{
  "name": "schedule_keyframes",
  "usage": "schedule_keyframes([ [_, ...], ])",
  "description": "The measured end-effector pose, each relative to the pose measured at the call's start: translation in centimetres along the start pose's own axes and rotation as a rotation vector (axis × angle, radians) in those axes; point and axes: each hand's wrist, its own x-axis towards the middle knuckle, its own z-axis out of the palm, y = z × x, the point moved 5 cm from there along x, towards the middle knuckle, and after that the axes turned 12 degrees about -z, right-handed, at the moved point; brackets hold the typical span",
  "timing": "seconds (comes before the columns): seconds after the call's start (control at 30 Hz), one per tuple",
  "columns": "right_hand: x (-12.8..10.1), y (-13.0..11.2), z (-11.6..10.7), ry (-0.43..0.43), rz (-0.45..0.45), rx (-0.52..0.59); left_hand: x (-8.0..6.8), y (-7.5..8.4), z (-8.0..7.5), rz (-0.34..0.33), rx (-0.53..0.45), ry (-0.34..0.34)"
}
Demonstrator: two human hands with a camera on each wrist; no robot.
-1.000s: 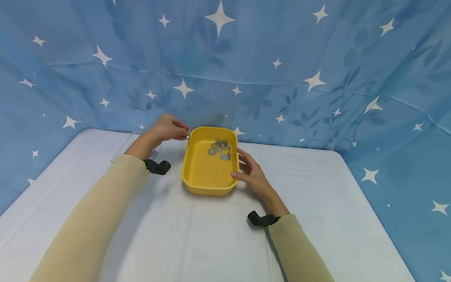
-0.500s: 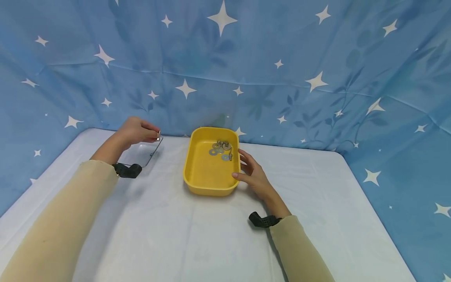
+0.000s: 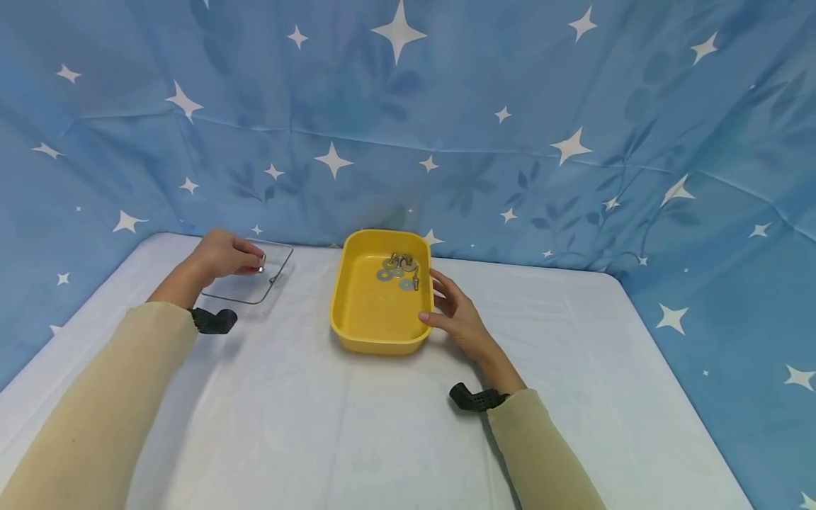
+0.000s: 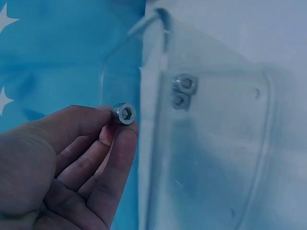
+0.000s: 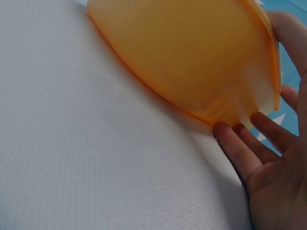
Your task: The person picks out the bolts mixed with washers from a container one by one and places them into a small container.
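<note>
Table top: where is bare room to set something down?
The table is bare between both sleeves in front of the yellow tray, and right of the right hand. Crowded: the tray's far end, and the clear tray under the left hand.

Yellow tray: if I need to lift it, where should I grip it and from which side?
Probably the near right corner of the yellow tray, where the right hand already rests against its wall. The flared rim there gives the fingers a lip to hook under, and the washers and bolts lie at the far end, away from that grip.
</note>
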Motion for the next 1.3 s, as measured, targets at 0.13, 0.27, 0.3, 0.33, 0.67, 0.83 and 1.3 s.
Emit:
schedule_keyframes([
  [0.13,0.0,0.0,0.1,-0.002,0.006,-0.001,0.4,-0.8,0.2,-0.017,0.013,-0.008],
  [0.27,0.0,0.0,0.0,-0.001,0.006,-0.003,0.8,-1.1,0.6,-0.025,0.045,-0.008],
  [0.3,0.0,0.0,0.0,0.0,0.007,-0.003,0.8,-1.1,0.8,-0.026,0.056,-0.008],
  [0.33,0.1,0.1,0.0,0.0,0.007,-0.001,0.9,-1.1,0.9,-0.028,0.068,-0.007],
  [0.67,0.1,0.3,0.0,-0.002,0.001,0.003,1.2,-1.5,2.2,-0.054,0.204,-0.041],
  [0.83,0.1,0.2,0.0,-0.002,0.006,-0.001,1.5,-1.7,2.4,-0.071,0.2,-0.034],
  [1.3,0.1,0.3,-0.1,0.001,0.009,-0.01,1.4,-1.3,2.3,-0.08,0.226,-0.042],
])
